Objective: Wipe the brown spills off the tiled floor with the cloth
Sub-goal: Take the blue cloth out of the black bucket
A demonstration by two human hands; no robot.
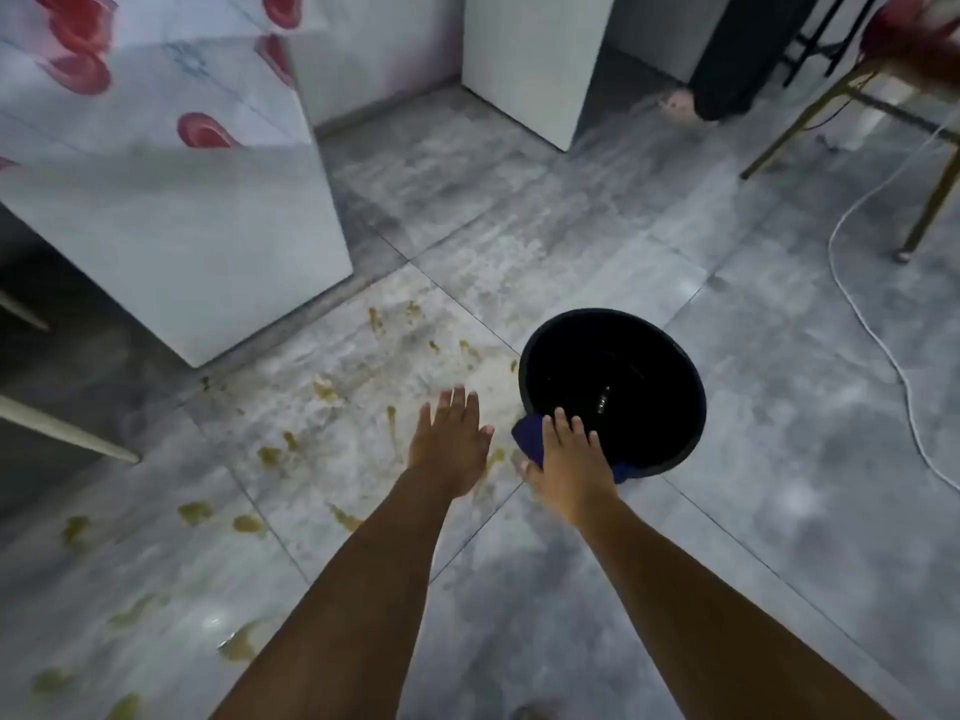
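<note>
Closest to my feed: two bare forearms coming up from the bottom edge, left forearm and right forearm, over the grey tiled floor.

Far left: two pale furniture legs slanting in. Behind them is a white cabinet with red flower prints, standing on the floor.

Brown spills are scattered in blobs and streaks across the tiles from the bottom left corner up toward the cabinet's near corner, and some reach as far as the bucket.

Left hand: palm down, fingers straight and spread, holding nothing, over the spill patch. I can't tell whether it touches the floor.

Blue cloth: bunched at the near rim of the bucket, partly under the right hand, off the floor spills.

Right hand: holds the cloth, fingers laid over the top, thumb at its left edge. The hands are apart, side by side.

Black bucket: round, upright on the floor, dark inside, contents unclear.

Right side: white cable snaking over the tiles, gold chair legs beyond it.
</note>
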